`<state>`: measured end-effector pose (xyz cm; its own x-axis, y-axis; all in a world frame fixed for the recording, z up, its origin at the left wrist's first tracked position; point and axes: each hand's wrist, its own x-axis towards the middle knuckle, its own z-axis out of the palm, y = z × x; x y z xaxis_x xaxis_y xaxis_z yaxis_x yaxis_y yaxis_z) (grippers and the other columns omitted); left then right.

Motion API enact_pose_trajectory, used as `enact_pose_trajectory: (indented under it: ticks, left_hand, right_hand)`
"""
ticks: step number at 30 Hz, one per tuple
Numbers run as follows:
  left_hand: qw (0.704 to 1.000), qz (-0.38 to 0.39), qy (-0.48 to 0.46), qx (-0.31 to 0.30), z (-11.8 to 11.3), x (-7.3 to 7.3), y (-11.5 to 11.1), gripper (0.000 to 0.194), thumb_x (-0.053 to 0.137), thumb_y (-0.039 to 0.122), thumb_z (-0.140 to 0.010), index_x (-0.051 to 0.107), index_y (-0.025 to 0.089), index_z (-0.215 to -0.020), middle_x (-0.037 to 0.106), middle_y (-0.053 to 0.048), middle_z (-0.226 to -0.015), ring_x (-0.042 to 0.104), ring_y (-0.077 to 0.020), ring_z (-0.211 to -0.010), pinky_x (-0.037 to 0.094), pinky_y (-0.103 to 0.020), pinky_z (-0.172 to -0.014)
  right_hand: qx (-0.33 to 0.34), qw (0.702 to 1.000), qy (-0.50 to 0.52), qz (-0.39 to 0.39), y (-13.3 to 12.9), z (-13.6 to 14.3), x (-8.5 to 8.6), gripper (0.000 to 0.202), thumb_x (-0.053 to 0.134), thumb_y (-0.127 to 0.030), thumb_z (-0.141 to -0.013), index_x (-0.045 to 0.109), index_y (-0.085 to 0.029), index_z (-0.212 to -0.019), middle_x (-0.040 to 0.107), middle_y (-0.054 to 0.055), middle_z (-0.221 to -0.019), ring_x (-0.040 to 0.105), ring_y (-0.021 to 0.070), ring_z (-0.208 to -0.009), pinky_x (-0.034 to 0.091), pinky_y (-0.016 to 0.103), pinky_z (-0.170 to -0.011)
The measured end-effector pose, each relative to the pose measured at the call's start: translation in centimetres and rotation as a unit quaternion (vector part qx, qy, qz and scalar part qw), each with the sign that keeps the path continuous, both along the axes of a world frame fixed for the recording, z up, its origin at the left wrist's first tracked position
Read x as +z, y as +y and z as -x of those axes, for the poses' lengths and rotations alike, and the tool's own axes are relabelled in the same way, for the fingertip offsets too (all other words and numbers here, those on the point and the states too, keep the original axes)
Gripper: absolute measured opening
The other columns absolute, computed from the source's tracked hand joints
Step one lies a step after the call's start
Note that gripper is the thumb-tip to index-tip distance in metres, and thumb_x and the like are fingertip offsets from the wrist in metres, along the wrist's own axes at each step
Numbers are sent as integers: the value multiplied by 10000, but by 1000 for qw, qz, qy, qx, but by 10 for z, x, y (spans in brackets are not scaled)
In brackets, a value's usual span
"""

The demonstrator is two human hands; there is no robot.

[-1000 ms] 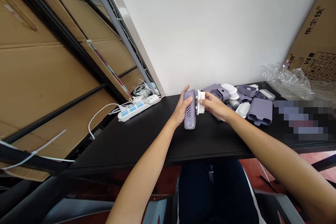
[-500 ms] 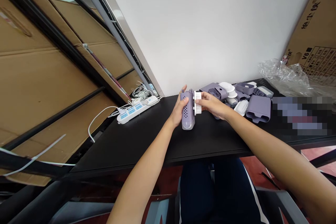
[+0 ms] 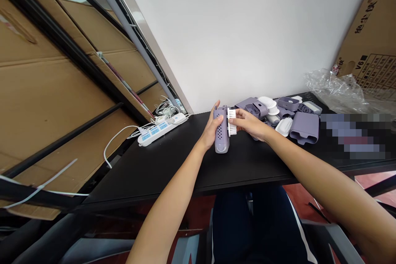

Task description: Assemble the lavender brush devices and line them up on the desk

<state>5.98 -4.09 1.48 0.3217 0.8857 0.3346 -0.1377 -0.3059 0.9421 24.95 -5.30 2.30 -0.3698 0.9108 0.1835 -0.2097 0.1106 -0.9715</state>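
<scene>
A purple plastic case (image 3: 221, 132) with rows of small holes and a clear lower end stands upright over the black table. My left hand (image 3: 211, 131) grips it from the left, thumb across the perforated face. Against the case's right side is a white brush head (image 3: 232, 123), its bristles pointing right. My right hand (image 3: 246, 123) pinches this brush head between thumb and fingers; some fingertips are hidden behind the bristles. Whether the brush head is fastened to the case or only touching it, I cannot tell.
To the right lie purple housings (image 3: 305, 127), white brush heads (image 3: 267, 102) and other small parts in a pile. A white power strip (image 3: 161, 128) with cables sits at the left. Clear plastic wrap (image 3: 337, 88) and a cardboard box (image 3: 368, 37) stand at the far right.
The brush head and my right hand have shifted slightly left, closer against the case. My left hand keeps its grip almost unmoved.
</scene>
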Motion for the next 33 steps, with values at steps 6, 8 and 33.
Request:
enact_pose_trajectory:
  ticks: [6,8,33]
  left_hand:
    - [999,-33,31,-1,3,-6,6,766,568,574,-936,276,382,-1617,469,-43,-1566,452,-315,-1450,340,-488,-1214]
    - [999,-36,37,-4,4,-8,8,768,557,582,-940,260,388,-1621,466,-42,-1565,458,-322,-1444,337,-503,-1217]
    - [998,-45,34,-2,4,-8,8,752,564,560,-933,283,411,-1615,452,-28,-1588,439,-322,-1463,316,-529,-1231]
  right_hand:
    - [-6,1000,-16,-5,-1,1,1,323,746,-304,-870,592,-195,-1132,701,30,-1028,669,165,-932,550,278,-730]
    - [-7,1000,-18,-7,0,1,0,324,745,-308,-871,592,-195,-1133,701,28,-1017,666,164,-924,546,276,-725]
    - [-10,999,-30,-17,0,1,1,302,736,-304,-873,561,-210,-1100,687,22,-1000,663,176,-940,544,303,-744]
